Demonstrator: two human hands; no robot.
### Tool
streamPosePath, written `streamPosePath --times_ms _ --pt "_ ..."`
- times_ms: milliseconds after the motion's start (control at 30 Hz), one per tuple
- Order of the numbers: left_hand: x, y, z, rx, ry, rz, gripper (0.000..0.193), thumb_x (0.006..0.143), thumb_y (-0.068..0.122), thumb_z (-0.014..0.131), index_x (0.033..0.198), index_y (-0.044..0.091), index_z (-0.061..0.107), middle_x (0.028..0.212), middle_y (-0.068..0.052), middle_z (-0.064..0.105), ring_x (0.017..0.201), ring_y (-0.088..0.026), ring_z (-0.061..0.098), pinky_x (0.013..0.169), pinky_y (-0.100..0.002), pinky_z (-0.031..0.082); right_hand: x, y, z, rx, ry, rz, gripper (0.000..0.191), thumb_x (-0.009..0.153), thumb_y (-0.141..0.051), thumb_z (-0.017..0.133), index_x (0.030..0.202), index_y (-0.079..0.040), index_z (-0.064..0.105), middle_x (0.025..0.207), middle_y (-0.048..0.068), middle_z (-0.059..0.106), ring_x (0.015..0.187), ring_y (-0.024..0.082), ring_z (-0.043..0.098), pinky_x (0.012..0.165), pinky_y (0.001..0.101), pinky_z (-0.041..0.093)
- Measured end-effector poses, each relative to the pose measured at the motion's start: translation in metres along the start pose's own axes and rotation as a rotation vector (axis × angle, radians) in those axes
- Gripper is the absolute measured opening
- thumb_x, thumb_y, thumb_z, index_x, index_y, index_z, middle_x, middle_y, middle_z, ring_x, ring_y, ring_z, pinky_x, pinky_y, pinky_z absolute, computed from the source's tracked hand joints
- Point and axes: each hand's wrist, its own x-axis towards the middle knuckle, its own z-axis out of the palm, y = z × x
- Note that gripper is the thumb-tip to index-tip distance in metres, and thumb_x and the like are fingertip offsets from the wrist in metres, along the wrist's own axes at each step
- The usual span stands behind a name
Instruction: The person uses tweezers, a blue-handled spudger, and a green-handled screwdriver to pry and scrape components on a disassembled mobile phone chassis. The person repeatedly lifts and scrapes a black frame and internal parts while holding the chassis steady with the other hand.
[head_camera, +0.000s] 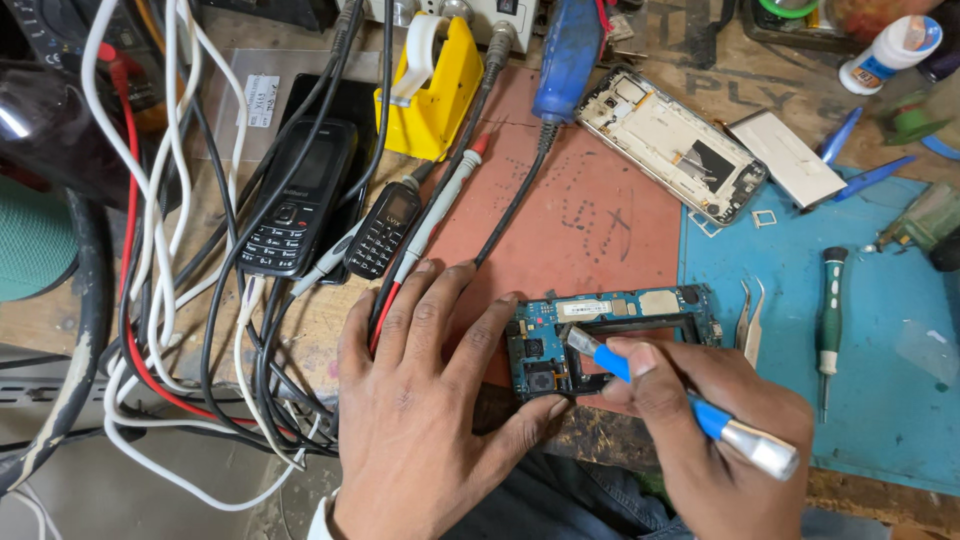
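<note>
while the left hand (420, 400) pins the bared circuit board (610, 335) flat at centre, the right hand (720, 430) grips a blue-handled tool (690, 405) on it; stripped phone frame (672, 143) waits at one o'clock, reassembly undone.

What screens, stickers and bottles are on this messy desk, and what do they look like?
Black keypad phone, left of middle: dark blank screen.
Smaller black phone, beside it: tiny dark screen.
White paper label, upper left, on clear plastic.
White bottle, top right corner: blue and orange label.
White sticker on the blue circuit board.
</note>
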Motion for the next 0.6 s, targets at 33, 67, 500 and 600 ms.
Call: streamPosePath --times_ms 33,67,500,600 --pt "0.000 0.000 0.000 0.008 0.004 0.005 0.075 0.082 0.067 0.067 0.137 0.016 0.062 0.148 -0.015 0.050 0.143 -0.036 0.040 0.114 -0.061 0.022 0.004 0.006 -0.008 -0.014 -0.036 0.043 0.025 0.100 -0.014 0.068 0.110 0.004 0.083 0.087 0.017 0.078 0.071 0.017 0.077 0.064 0.0310 0.061" --pt "0.001 0.000 0.000 0.016 0.010 0.009 0.076 0.082 0.067 0.067 0.137 0.016 0.062 0.148 -0.015 0.050 0.142 -0.036 0.040 0.114 -0.061 0.022 0.008 0.009 -0.015 -0.029 -0.074 0.085 0.026 0.101 -0.013 0.067 0.110 0.004 0.085 0.086 0.018 0.078 0.069 0.018 0.074 0.063 0.0314 0.061" --pt "0.001 0.001 -0.002 0.013 0.005 0.004 0.073 0.082 0.063 0.068 0.136 0.014 0.063 0.148 -0.015 0.051 0.144 -0.036 0.040 0.116 -0.059 0.024 0.024 -0.059 0.001 -0.364 -0.112 -0.502 0.028 0.082 -0.013 0.080 0.109 -0.007 0.077 0.101 0.009 0.079 0.092 0.021 0.075 0.084 0.0340 0.053" --pt "0.002 0.001 -0.002 0.031 0.017 0.014 0.075 0.081 0.065 0.068 0.136 0.015 0.063 0.147 -0.015 0.051 0.141 -0.036 0.041 0.113 -0.060 0.023 0.018 -0.084 0.008 -0.524 0.094 -0.464 0.026 0.079 -0.012 0.083 0.105 -0.008 0.077 0.094 0.008 0.077 0.086 0.019 0.072 0.081 0.0361 0.051"
